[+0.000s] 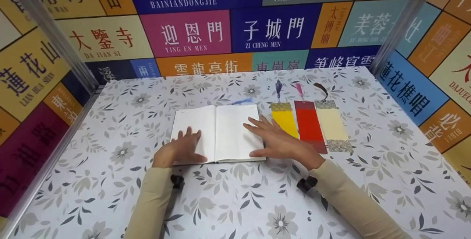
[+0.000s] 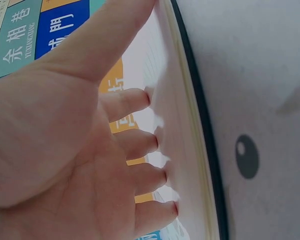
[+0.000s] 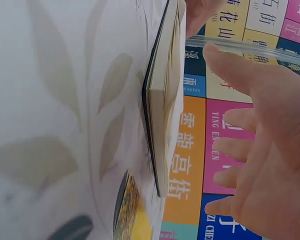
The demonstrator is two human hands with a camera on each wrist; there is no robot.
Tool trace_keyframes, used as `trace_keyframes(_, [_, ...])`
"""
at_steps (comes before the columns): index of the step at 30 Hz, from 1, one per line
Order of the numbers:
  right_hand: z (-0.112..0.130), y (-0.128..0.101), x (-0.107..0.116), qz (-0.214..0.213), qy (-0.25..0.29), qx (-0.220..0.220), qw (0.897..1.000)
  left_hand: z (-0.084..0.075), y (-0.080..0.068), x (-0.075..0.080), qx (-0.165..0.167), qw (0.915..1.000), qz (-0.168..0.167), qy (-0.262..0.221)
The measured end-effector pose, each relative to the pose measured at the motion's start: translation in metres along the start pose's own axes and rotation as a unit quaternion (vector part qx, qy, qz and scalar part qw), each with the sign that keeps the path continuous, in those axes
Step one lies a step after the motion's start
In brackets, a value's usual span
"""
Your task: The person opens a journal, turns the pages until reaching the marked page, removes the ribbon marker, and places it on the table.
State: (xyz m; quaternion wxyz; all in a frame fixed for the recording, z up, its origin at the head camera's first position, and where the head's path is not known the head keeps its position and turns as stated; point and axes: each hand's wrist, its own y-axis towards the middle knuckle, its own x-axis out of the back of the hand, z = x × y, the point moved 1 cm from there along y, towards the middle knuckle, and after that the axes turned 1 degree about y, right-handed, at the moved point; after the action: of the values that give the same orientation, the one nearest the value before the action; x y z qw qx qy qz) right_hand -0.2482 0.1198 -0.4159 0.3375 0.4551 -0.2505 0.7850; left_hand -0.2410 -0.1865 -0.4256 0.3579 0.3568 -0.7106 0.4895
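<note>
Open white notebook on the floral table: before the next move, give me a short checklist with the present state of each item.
1. The open white blank-paged notebook lies flat on the floral-patterned table: ok.
2. The left hand rests on the left page with straight fingers: ok.
3. The right hand touches the right page: cannot tell; the right wrist view shows its fingers off the page, the head view is unclear.
4. The yellow bookmark, the red bookmark and the cream bookmark lie side by side right of the notebook, none held: ok.
5. Yellow bookmark fully free: not ok, the right hand covers its lower end.
6. A blue tassel shows at the notebook's top edge; what it belongs to: cannot tell.
</note>
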Motion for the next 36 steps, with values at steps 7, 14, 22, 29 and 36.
trace_keyframes(7, [0.007,0.015,-0.007,0.042,-0.006,0.013,0.999,-0.002,0.002,0.001,0.004,1.0,0.007,-0.004])
trace_keyframes(14, [0.018,0.027,-0.014,0.089,-0.001,-0.002,0.996,-0.002,0.001,0.003,0.007,0.9999,0.008,0.001])
trace_keyframes(22, [0.026,0.033,-0.02,0.102,-0.009,-0.028,0.994,0.001,0.001,0.001,0.003,1.0,0.004,-0.003])
trace_keyframes(29, [0.026,0.031,-0.021,0.116,-0.006,-0.04,0.992,0.001,0.001,0.001,0.004,1.0,0.002,-0.003])
trace_keyframes(36, [0.024,0.032,-0.018,0.133,-0.019,-0.027,0.991,0.0,0.002,-0.001,0.011,0.9999,0.001,0.005])
